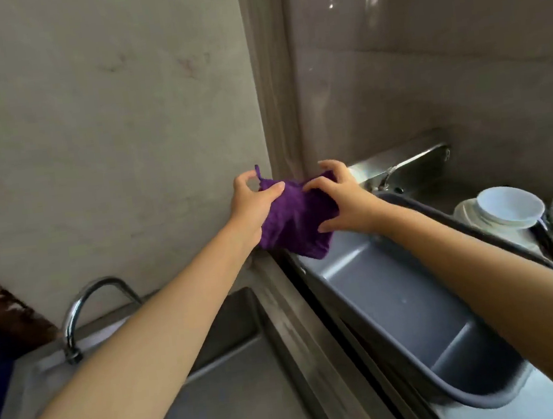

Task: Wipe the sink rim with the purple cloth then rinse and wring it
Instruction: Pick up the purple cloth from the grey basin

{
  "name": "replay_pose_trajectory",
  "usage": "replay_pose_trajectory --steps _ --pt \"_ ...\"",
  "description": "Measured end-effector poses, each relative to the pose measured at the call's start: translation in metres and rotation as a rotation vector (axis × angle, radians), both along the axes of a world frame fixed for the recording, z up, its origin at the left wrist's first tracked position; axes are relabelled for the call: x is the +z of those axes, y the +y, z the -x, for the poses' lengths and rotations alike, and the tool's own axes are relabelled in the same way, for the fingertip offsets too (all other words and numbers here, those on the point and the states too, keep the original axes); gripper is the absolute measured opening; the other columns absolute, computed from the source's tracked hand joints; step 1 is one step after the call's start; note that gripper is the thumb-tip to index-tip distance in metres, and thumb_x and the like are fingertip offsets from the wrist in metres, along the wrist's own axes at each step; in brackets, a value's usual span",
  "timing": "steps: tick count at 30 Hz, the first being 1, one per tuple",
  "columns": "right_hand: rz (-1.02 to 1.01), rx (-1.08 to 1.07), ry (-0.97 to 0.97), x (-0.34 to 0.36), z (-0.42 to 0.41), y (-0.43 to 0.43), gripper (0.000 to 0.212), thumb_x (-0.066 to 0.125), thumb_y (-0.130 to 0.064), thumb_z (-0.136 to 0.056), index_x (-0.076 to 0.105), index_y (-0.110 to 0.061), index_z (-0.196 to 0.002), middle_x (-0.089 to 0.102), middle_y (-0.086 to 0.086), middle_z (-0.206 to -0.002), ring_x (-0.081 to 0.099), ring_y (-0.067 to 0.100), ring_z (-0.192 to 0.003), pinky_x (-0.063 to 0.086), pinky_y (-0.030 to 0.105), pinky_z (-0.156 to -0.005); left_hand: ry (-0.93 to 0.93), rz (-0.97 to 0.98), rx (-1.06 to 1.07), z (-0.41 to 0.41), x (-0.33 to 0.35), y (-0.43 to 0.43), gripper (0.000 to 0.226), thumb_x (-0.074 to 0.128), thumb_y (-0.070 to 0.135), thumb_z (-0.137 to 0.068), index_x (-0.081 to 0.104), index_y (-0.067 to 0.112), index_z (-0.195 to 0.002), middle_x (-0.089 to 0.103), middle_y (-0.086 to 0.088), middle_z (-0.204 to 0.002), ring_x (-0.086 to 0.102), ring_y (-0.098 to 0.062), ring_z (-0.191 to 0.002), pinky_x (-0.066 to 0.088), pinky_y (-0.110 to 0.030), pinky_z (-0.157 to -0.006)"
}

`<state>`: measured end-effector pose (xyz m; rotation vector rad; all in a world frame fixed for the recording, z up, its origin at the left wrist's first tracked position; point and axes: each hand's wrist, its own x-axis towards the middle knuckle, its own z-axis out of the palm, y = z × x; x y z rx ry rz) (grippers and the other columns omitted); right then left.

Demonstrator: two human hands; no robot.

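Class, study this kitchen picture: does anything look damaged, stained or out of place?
Yes. Faint reddish smears mark the pale grey wall above the steel sink, and the brown board at the far left edge looks chipped and flaking.

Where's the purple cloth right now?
The left hand and right hand hold the purple cloth mid-frame in the head view, above the grey tub's far end.

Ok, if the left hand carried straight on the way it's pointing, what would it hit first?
The left hand grips the purple cloth; beyond that, probably the wall corner just behind, though depth is unclear.
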<state>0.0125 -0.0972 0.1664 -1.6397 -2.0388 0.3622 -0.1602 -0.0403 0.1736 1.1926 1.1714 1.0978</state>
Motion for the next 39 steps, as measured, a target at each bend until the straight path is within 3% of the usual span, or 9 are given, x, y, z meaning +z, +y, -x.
replay_pose_trajectory --steps 3,5,8,12,16,21,27,32,39 --pt "-0.074 0.043 -0.060 -0.004 0.037 0.014 0.044 0.075 -0.011 -0.073 0.063 -0.009 -0.115 0.038 0.016 -0.134 0.040 0.033 -0.125 0.034 0.033 -0.105 0.038 0.063 0.024 0.049 0.003 -0.005 0.077 0.082 0.023 -0.063 0.039 0.026 -0.127 0.052 -0.016 -0.126 0.062 -0.032 -0.105 0.052 -0.047 -0.091" --pt "-0.176 0.076 -0.115 -0.001 0.063 0.024 0.032 0.072 -0.014 -0.076 0.069 -0.013 -0.108 0.040 0.015 -0.137 0.038 0.037 -0.124 0.033 0.041 -0.106 0.095 0.066 -0.062 0.081 0.004 -0.015 0.081 0.083 0.016 -0.060 0.040 0.027 -0.128 0.052 -0.017 -0.126 0.062 -0.031 -0.106 0.052 -0.045 -0.091" --pt "-0.229 0.156 -0.166 0.007 0.107 0.032 0.025 0.067 -0.021 -0.082 0.071 -0.021 -0.106 0.035 0.005 -0.145 0.026 0.032 -0.129 0.028 0.048 -0.106 0.474 -0.027 -0.121 0.128 0.003 -0.033 0.071 0.079 0.006 -0.067 0.049 0.027 -0.127 0.052 -0.012 -0.127 0.057 -0.024 -0.110 0.050 -0.036 -0.096" --pt "-0.174 0.404 -0.135 0.006 0.169 0.045 0.025 0.064 -0.018 -0.084 0.070 -0.017 -0.108 0.054 0.008 -0.121 0.043 0.027 -0.115 0.035 0.038 -0.101 0.868 -0.164 0.085 0.199 -0.006 -0.054 0.044 0.076 0.019 -0.074 0.062 0.018 -0.116 0.042 -0.014 -0.125 0.047 -0.022 -0.115 0.030 -0.015 -0.095" --pt "-0.054 0.578 -0.092 0.002 0.236 0.046 0.024 0.059 -0.015 -0.088 0.067 -0.013 -0.110 0.064 0.007 -0.108 0.056 0.020 -0.099 0.040 0.026 -0.087 0.949 -0.208 0.179 0.271 -0.009 -0.080 0.031 0.069 0.025 -0.081 0.065 0.010 -0.108 0.051 -0.011 -0.124 0.046 -0.024 -0.119 0.033 -0.026 -0.100" --pt "0.064 0.702 -0.114 0.005 0.323 0.038 0.025 0.056 -0.013 -0.090 0.063 -0.012 -0.113 0.066 0.004 -0.106 0.054 0.013 -0.090 0.042 0.025 -0.080 0.837 -0.178 0.289 0.344 -0.007 -0.115 0.022 0.065 0.023 -0.085 0.064 0.014 -0.105 0.069 -0.005 -0.099 0.063 -0.022 -0.093 0.051 -0.034 -0.082" --pt "0.056 0.753 -0.193 -0.014 0.421 0.022 0.039 0.065 -0.033 -0.083 0.060 -0.014 -0.116 0.058 0.002 -0.110 0.049 0.015 -0.102 0.040 0.030 -0.091 0.797 -0.187 0.412 0.422 -0.019 -0.141 0.024 0.066 0.021 -0.084 0.064 0.015 -0.107 0.067 0.000 -0.099 0.061 -0.013 -0.090 0.047 -0.019 -0.072" --pt "0.090 0.758 -0.242 -0.033 0.487 0.017 0.032 0.066 -0.026 -0.082 0.061 -0.017 -0.112 0.062 0.005 -0.109 0.056 0.021 -0.098 0.045 0.032 -0.086 0.777 -0.115 0.416 0.488 -0.038 -0.156 0.025 0.070 0.021 -0.081 0.066 0.015 -0.105 0.068 0.001 -0.097 0.060 -0.008 -0.085 0.041 -0.006 -0.062" --pt "0.274 0.735 -0.334 -0.079 0.549 0.005 0.028 0.059 -0.018 -0.087 0.063 -0.013 -0.114 0.065 0.009 -0.112 0.057 0.024 -0.103 0.042 0.032 -0.089 0.686 0.040 0.276 0.556 -0.098 -0.174 0.024 0.070 0.022 -0.081 0.064 0.018 -0.103 0.067 0.001 -0.097 0.062 -0.013 -0.087 0.049 -0.021 -0.072"
